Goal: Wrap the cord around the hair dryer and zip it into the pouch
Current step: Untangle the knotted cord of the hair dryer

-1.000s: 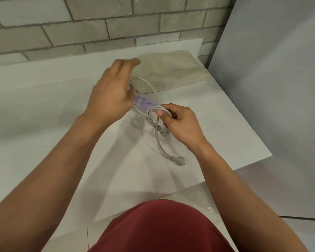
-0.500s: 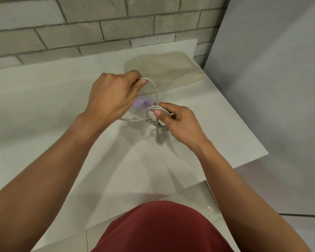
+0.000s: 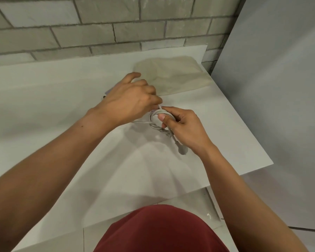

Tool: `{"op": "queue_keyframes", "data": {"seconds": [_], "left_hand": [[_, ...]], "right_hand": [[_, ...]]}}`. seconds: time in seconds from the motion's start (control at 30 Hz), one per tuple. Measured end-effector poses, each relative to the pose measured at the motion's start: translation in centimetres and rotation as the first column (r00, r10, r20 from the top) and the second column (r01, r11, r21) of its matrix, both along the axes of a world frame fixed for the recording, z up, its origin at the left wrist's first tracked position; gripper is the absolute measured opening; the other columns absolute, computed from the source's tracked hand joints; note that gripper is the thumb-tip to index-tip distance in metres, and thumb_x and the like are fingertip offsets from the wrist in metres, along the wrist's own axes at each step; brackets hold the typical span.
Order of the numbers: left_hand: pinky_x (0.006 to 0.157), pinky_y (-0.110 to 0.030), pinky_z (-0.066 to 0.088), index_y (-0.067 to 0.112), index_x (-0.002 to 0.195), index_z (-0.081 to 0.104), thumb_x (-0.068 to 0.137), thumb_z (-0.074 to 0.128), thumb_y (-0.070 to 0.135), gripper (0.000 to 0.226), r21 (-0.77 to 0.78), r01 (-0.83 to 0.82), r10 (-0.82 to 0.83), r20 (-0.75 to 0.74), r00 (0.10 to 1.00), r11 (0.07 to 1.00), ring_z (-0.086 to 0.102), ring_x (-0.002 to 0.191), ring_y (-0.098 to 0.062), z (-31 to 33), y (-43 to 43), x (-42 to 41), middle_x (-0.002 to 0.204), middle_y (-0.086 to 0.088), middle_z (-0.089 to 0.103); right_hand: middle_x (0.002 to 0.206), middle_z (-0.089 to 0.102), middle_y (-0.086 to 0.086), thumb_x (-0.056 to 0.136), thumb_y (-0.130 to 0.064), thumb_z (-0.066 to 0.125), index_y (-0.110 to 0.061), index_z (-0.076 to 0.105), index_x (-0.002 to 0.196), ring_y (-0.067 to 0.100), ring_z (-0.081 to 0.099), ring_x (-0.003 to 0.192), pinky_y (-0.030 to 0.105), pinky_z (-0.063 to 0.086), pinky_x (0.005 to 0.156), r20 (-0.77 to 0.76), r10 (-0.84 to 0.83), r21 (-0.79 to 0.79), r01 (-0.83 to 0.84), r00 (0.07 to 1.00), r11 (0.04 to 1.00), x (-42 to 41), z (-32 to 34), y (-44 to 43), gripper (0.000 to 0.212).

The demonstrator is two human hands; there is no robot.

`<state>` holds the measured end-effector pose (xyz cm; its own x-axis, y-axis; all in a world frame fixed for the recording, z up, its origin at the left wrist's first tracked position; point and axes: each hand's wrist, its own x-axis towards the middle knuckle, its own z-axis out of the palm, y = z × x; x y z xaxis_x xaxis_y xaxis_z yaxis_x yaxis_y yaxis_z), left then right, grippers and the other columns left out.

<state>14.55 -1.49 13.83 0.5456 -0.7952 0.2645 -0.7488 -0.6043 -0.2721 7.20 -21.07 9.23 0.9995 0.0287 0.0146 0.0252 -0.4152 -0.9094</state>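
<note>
While your right hand (image 3: 187,128) keeps the grey cord (image 3: 159,113) pinched in a coil, thumb pressed on top of the loops and fingers curled underneath, your left hand (image 3: 129,100) sits right up against it, fingertips closed on a strand where it rises from the top of the coil. So both hands are clamped on the cord, practically touching each other over the middle of the white table (image 3: 62,99).

Below the coil there's a twisted bit of cord running down under your right palm, and the plug (image 3: 182,150) pokes out just below the heel of that hand, looking like it hangs a little above the tabletop, though I can't say for sure. Another thin strand trails off to the left under your left wrist.

As for the hair dryer (image 3: 107,91), it's almost completely hidden under your left hand. All I can make out is a pale sliver of it peeking out by the knuckles on the far left side, so I can't tell how it's lying.

That beige pouch (image 3: 173,75) is flat on the table just beyond your left hand, toward the brick wall (image 3: 98,24), near the table's far right corner. Can't see its zipper from here. Your red shirt (image 3: 160,231) fills the bottom of the view.
</note>
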Motion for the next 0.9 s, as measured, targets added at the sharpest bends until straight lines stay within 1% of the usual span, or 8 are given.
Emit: {"op": "queue_keyframes", "data": {"seconds": [0.17, 0.27, 0.4, 0.5, 0.57, 0.73, 0.8, 0.9], "left_hand": [[0.088, -0.041, 0.043, 0.019, 0.092, 0.070, 0.104, 0.034, 0.045, 0.046, -0.332, -0.268, 0.268, -0.047, 0.962, 0.904, 0.064, 0.072, -0.034, -0.5, 0.2, -0.1, 0.076, -0.004, 0.073], [0.068, -0.037, 0.039, 0.015, 0.099, 0.070, 0.106, 0.040, 0.038, 0.039, -0.477, -0.409, 0.377, -0.166, 0.911, 0.778, 0.062, 0.067, -0.040, -1.1, 0.8, -0.7, 0.076, -0.010, 0.073], [0.077, -0.044, 0.049, 0.014, 0.114, 0.068, 0.101, 0.041, 0.032, 0.035, -0.345, -0.494, 0.406, -0.299, 0.864, 0.798, 0.064, 0.090, -0.044, -1.8, 1.0, -0.4, 0.106, -0.014, 0.071], [0.110, -0.052, 0.041, 0.017, 0.144, 0.055, 0.093, 0.061, 0.023, 0.052, -0.286, -0.284, 0.214, -0.252, 0.944, 0.915, 0.055, 0.129, -0.038, -1.3, 1.0, -0.7, 0.143, -0.012, 0.058], [0.115, -0.051, 0.034, 0.020, 0.143, 0.058, 0.094, 0.068, 0.022, 0.050, -0.190, -0.068, 0.025, -0.218, 0.976, 0.979, 0.051, 0.137, -0.033, -0.8, 0.5, -1.0, 0.145, -0.008, 0.059], [0.100, -0.041, 0.045, 0.025, 0.108, 0.076, 0.099, 0.056, 0.034, 0.024, -0.176, -0.046, 0.021, -0.145, 0.989, 0.983, 0.069, 0.102, -0.029, -0.8, -0.1, -1.4, 0.105, 0.003, 0.076], [0.077, -0.031, 0.042, 0.025, 0.099, 0.075, 0.099, 0.049, 0.039, 0.030, -0.248, -0.172, 0.141, -0.135, 0.981, 0.953, 0.068, 0.092, -0.030, -0.7, 0.0, -2.1, 0.095, 0.003, 0.074], [0.065, -0.035, 0.047, 0.024, 0.103, 0.072, 0.100, 0.030, 0.051, 0.050, -0.349, -0.386, 0.331, -0.209, 0.920, 0.854, 0.065, 0.087, -0.032, -0.9, 0.0, -2.9, 0.097, -0.001, 0.072]], "right_hand": [[0.084, 0.077, -0.009, 0.103, -0.029, 0.066, -0.035, 0.075, 0.124, 0.003, 0.073, 0.082, 0.011, 0.048, 0.065, -0.001, -0.002, 0.136, 0.002, 1.000, 0.991, -0.4, 0.9, -0.5, 0.024], [0.086, 0.078, -0.002, 0.103, -0.024, 0.066, -0.030, 0.076, 0.122, 0.006, 0.074, 0.085, 0.013, 0.051, 0.075, 0.005, 0.018, 0.157, -0.019, 1.000, 0.987, -0.6, 0.9, -0.6, 0.023], [0.083, 0.077, -0.005, 0.103, -0.025, 0.065, -0.029, 0.076, 0.119, 0.006, 0.074, 0.086, 0.029, 0.057, 0.086, -0.030, 0.034, 0.091, -0.031, 0.999, 0.995, -0.7, 0.1, -0.6, 0.020], [0.082, 0.076, -0.007, 0.103, -0.026, 0.065, -0.029, 0.077, 0.117, 0.003, 0.072, 0.084, 0.029, 0.055, 0.086, -0.044, 0.037, 0.071, -0.034, 0.998, 0.997, -0.8, -0.1, -0.6, 0.019], [0.082, 0.076, -0.008, 0.103, -0.026, 0.065, -0.029, 0.077, 0.115, 0.002, 0.071, 0.083, 0.030, 0.054, 0.084, -0.031, 0.027, 0.050, -0.026, 0.999, 0.998, -0.8, -0.1, -0.6, 0.018], [0.089, 0.078, -0.008, 0.104, -0.028, 0.063, -0.031, 0.077, 0.118, 0.014, 0.072, 0.089, 0.036, 0.058, 0.083, -0.015, 0.038, 0.047, -0.038, 0.999, 0.998, -0.9, 0.2, -0.7, 0.020], [0.100, 0.079, -0.011, 0.105, -0.028, 0.062, -0.031, 0.076, 0.121, 0.014, 0.071, 0.097, 0.034, 0.057, 0.087, -0.030, 0.049, 0.072, -0.046, 0.998, 0.996, -1.1, 0.4, -0.9, 0.022], [0.113, 0.077, -0.018, 0.104, -0.026, 0.062, -0.032, 0.074, 0.129, 0.004, 0.070, 0.103, 0.028, 0.053, 0.100, -0.035, 0.061, 0.101, -0.057, 0.998, 0.993, -1.1, 0.6, -0.8, 0.027]]}}
